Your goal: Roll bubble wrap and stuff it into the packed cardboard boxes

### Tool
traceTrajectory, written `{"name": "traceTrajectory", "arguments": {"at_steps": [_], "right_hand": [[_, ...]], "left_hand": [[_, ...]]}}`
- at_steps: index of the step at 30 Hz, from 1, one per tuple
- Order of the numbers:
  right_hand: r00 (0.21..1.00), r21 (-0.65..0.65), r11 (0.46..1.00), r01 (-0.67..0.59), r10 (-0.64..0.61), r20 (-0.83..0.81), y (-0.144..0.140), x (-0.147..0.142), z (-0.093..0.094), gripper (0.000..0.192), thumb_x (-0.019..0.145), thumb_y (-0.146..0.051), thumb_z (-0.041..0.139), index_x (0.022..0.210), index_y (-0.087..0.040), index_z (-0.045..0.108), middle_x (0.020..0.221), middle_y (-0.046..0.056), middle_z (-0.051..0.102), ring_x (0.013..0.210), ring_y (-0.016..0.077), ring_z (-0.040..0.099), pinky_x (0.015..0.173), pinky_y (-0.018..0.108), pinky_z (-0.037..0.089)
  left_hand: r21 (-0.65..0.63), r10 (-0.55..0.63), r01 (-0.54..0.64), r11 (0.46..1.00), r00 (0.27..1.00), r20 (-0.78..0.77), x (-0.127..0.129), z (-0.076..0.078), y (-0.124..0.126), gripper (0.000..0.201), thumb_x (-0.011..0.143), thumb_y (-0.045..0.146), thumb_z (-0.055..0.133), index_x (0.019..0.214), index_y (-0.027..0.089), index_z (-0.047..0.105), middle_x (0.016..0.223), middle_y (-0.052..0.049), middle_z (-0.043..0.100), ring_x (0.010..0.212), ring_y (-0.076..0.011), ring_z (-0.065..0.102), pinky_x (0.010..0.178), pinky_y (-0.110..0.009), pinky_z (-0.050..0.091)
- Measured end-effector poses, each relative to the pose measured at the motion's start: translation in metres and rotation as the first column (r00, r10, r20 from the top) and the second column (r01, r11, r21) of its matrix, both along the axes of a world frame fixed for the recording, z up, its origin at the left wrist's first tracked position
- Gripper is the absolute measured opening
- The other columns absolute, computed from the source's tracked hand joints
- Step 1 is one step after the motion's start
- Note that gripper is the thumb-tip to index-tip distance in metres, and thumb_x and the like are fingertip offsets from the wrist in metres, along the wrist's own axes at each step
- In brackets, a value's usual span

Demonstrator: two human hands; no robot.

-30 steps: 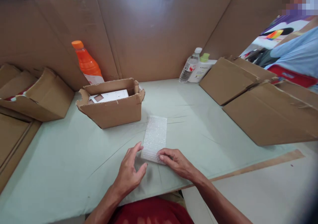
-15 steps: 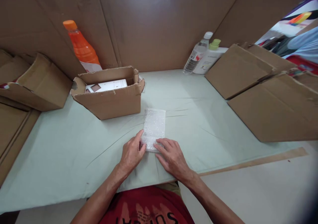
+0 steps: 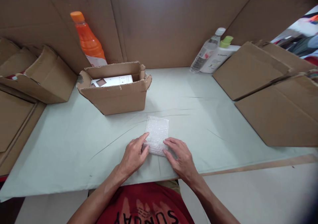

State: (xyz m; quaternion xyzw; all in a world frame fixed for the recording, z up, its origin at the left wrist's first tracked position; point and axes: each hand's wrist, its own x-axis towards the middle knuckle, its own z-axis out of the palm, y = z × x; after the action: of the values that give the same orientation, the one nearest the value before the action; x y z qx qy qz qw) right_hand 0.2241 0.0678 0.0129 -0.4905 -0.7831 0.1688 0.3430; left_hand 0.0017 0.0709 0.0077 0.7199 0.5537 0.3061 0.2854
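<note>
Since the earlier frame, both hands have closed in on the near end of the small white bubble-wrap sheet, flat on the pale green table. Left hand and right hand press it with spread fingertips, grasping nothing. Judged light, limp, crushable; best pinched at its edges.

Bubble-wrap piece lies before the open box; bottle behind it — two more bottles, seemingly, far right.
</note>
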Motion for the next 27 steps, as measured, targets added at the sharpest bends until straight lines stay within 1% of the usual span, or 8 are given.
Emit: {"name": "traceTrajectory", "arguments": {"at_steps": [3,6,9,12,15,21,24,27], "right_hand": [[0.989,0.124,0.990,-0.074,0.057,0.134,-0.003,0.000,0.000,0.022,0.095,-0.023,0.059,0.115,-0.022,0.065,0.117,0.011,0.069,0.107,0.0262,0.063,0.087,0.042,0.049],[0.962,0.100,0.982,-0.159,0.131,0.240,-0.003,-0.003,-0.004,0.025,0.094,-0.021,0.060,0.119,-0.021,0.064,0.124,0.012,0.067,0.113,0.0287,0.060,0.090,0.045,0.047],[0.972,0.090,0.983,-0.161,0.142,0.189,0.000,-0.004,-0.009,0.023,0.096,-0.017,0.056,0.117,-0.021,0.065,0.115,0.010,0.071,0.106,0.0259,0.064,0.087,0.042,0.047],[0.983,-0.008,0.984,-0.178,0.178,0.049,0.001,-0.003,-0.009,0.021,0.098,-0.021,0.056,0.117,-0.021,0.065,0.101,0.006,0.075,0.089,0.0205,0.067,0.080,0.036,0.050],[0.985,-0.097,0.980,-0.173,0.172,-0.015,0.000,-0.002,-0.006,0.023,0.099,-0.026,0.056,0.120,-0.022,0.065,0.100,0.005,0.075,0.086,0.0192,0.069,0.077,0.033,0.053],[0.989,0.138,0.990,-0.042,0.021,0.144,-0.007,-0.002,-0.001,0.030,0.096,-0.027,0.059,0.125,-0.023,0.062,0.126,0.013,0.065,0.114,0.0289,0.061,0.092,0.045,0.048],[0.961,0.110,0.985,-0.132,0.100,0.258,-0.005,-0.005,-0.003,0.030,0.095,-0.025,0.059,0.125,-0.024,0.062,0.128,0.012,0.065,0.116,0.0299,0.059,0.093,0.046,0.046],[0.968,0.094,0.988,-0.124,0.100,0.232,0.002,-0.008,-0.009,0.026,0.097,-0.020,0.054,0.120,-0.022,0.065,0.120,0.010,0.070,0.110,0.0275,0.063,0.089,0.044,0.047]], "left_hand": [[0.028,0.038,-0.037,0.999,0.999,-0.039,0.004,-0.004,0.008,0.046,0.089,0.019,0.054,0.135,0.017,0.055,0.101,-0.009,0.070,0.088,-0.0226,0.066,0.083,-0.038,0.054],[0.120,0.044,-0.037,0.992,0.997,-0.057,0.005,-0.003,0.009,0.042,0.091,0.023,0.056,0.133,0.017,0.055,0.117,-0.013,0.066,0.106,-0.0264,0.062,0.093,-0.042,0.051],[0.204,-0.052,0.058,0.977,0.998,-0.037,0.001,0.002,-0.001,0.047,0.090,0.026,0.061,0.136,0.018,0.053,0.129,-0.014,0.061,0.120,-0.0288,0.056,0.103,-0.046,0.046],[0.166,-0.132,0.131,0.977,0.991,-0.006,-0.005,0.005,-0.014,0.049,0.091,0.018,0.055,0.139,0.019,0.049,0.115,-0.012,0.067,0.108,-0.0258,0.060,0.096,-0.044,0.048],[0.062,-0.059,0.058,0.996,0.998,0.022,-0.007,0.003,-0.019,0.048,0.091,0.017,0.050,0.139,0.019,0.050,0.102,-0.009,0.070,0.091,-0.0224,0.063,0.086,-0.040,0.051],[-0.015,0.089,-0.089,0.996,0.996,-0.026,-0.001,-0.002,0.000,0.045,0.088,0.024,0.055,0.132,0.021,0.057,0.091,-0.004,0.070,0.075,-0.0176,0.061,0.077,-0.032,0.051],[-0.010,0.126,-0.126,0.992,0.992,-0.023,0.002,-0.001,0.006,0.043,0.087,0.024,0.056,0.130,0.021,0.059,0.088,-0.003,0.069,0.070,-0.0158,0.059,0.074,-0.030,0.051],[-0.063,0.173,-0.168,0.984,0.983,0.069,0.001,0.000,0.000,0.042,0.088,0.029,0.057,0.129,0.020,0.058,0.090,-0.003,0.066,0.070,-0.0154,0.059,0.069,-0.029,0.052]]}}
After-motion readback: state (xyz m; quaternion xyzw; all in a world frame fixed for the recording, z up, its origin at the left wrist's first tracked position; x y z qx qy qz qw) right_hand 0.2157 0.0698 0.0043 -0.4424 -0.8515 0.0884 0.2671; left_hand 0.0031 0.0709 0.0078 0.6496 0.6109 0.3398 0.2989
